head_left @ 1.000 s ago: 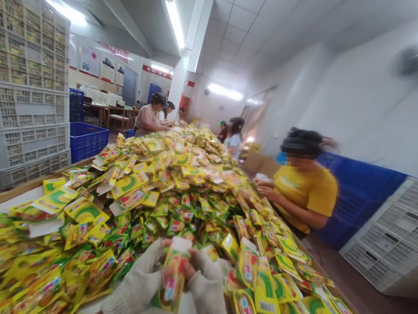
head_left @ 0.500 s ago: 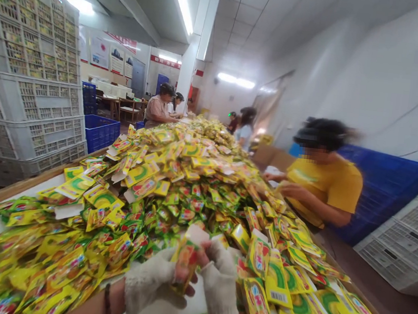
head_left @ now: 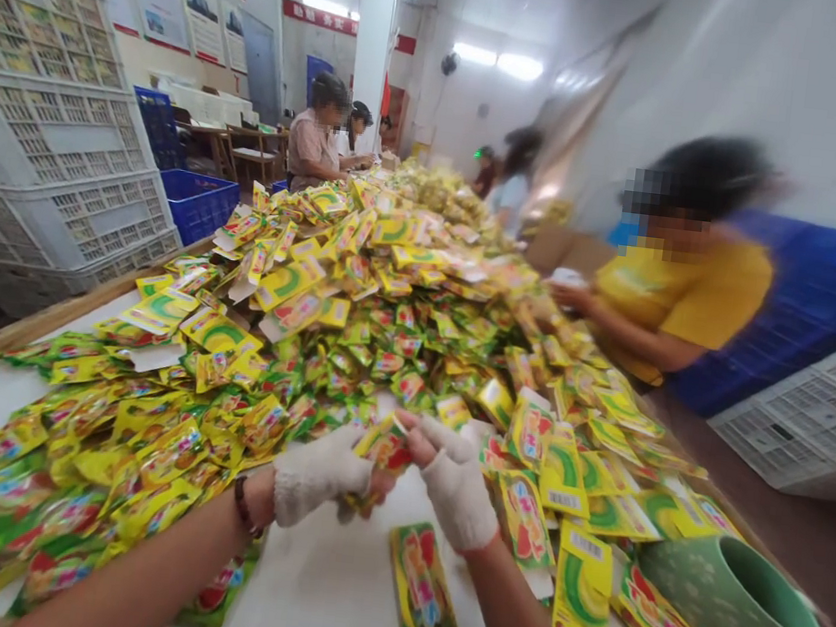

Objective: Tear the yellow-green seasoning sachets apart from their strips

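My left hand (head_left: 324,474), in a white fingerless glove, is closed around a small yellow box (head_left: 384,443) with red fruit printed on it. Thumb and fingers of my right hand (head_left: 457,484), gloved the same way, pinch the upper end of that box. Something yellow shows below my left fingers, too blurred to name. On the white table (head_left: 325,595), nearer to me, a flat yellow-green box (head_left: 422,594) lies face up between my forearms. Shiny yellow and green sachets (head_left: 143,473) are heaped beside my left arm. Flat yellow boxes (head_left: 563,496) lie to the right of my right hand.
A large mound of boxes and sachets (head_left: 392,280) runs down the table. A green cup-like container (head_left: 725,595) lies tilted at the right edge. White crates (head_left: 52,141) are stacked at left. A person in a yellow shirt (head_left: 684,294) works at right; others stand farther along.
My view has tipped downward, bringing more of the near table and the loose box into sight. My right fingers have shifted onto the held box's upper end, where less white flap shows.
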### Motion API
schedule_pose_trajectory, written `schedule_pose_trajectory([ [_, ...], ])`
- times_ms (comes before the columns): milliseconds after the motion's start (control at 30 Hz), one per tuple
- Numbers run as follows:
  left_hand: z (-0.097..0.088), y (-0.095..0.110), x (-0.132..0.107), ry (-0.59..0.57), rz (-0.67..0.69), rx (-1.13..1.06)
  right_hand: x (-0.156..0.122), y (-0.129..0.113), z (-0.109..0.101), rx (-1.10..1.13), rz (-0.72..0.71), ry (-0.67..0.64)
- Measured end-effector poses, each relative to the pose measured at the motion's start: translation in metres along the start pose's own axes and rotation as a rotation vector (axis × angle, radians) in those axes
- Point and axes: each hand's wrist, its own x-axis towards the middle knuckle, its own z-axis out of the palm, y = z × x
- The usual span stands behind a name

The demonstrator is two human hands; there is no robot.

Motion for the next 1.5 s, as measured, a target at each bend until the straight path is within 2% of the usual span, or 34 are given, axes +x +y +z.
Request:
schedule_pose_trajectory([
  [167,-0.003,0.001,0.002,-0.025,-0.02,0.076,0.003,0.001,0.0,-0.022,0.049,0.021],
  [300,-0.008,-0.001,0.003,-0.02,-0.052,0.129,0.004,0.0,-0.002,-0.059,0.044,-0.012],
  [533,-0.005,-0.002,-0.002,-0.066,-0.011,-0.093,-0.005,0.011,0.0,-0.237,-0.22,-0.025],
  [633,-0.003,-0.005,-0.002,-0.041,-0.01,-0.135,-0.007,0.019,0.003,-0.25,-0.271,-0.037],
  [800,-0.002,-0.005,0.002,0.044,-0.03,-0.131,-0.004,0.02,0.004,-0.178,-0.183,0.013],
  [933,0.003,-0.009,0.006,0.128,-0.017,-0.047,0.001,0.024,0.005,-0.285,-0.115,0.085],
  [1033,0.005,-0.011,0.008,0.176,-0.016,0.031,0.003,0.027,0.008,-0.322,-0.073,0.077],
  [1100,0.002,-0.007,0.008,0.171,0.014,0.167,0.004,0.024,0.01,-0.277,-0.024,0.055],
  [1167,-0.009,0.001,0.004,0.228,0.101,0.433,0.004,0.017,0.011,-0.215,0.018,0.056],
  [1233,-0.025,0.011,-0.002,0.379,0.182,0.752,0.003,0.008,0.01,-0.172,0.05,0.029],
  [1333,-0.054,0.019,-0.018,0.615,0.161,1.149,0.001,0.001,0.005,-0.182,0.145,-0.161],
  [1400,-0.071,0.015,-0.028,0.629,0.111,1.363,0.0,0.002,0.004,-0.213,0.202,-0.226],
  [1500,-0.085,0.003,-0.041,0.567,0.047,1.528,0.001,0.011,0.004,-0.25,0.185,-0.144],
])
